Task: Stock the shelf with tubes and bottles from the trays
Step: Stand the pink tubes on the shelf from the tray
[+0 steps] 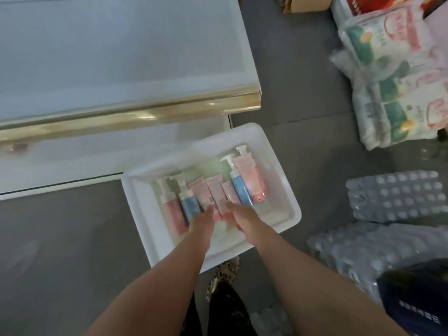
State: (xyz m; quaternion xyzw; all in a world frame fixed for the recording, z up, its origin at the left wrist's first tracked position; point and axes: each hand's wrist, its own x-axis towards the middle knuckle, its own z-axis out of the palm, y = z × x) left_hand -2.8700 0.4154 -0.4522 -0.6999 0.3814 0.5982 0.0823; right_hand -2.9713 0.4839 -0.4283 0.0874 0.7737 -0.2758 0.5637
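Note:
A white tray (pixel 278 166) sits on the grey floor beside the white shelf (pixel 109 57). Inside lie pink tubes (pixel 213 192), blue pump bottles (pixel 238 187) and pink pump bottles (pixel 249 175). Both my hands reach down into the tray. My left hand (pixel 201 220) lies over the lower ends of a blue bottle (pixel 189 204) and a pink tube. My right hand (pixel 240 215) lies over the lower ends of the middle pink tubes. Motion blur hides whether the fingers grip anything.
The shelf has a gold front trim (pixel 135 117) and a lower white ledge (pixel 72 161). Wrapped tissue packs (pixel 392 76) are stacked at the right. Shrink-wrapped water bottle packs (pixel 392 200) lie on the floor at lower right. A cardboard box (pixel 303 2) stands at the top.

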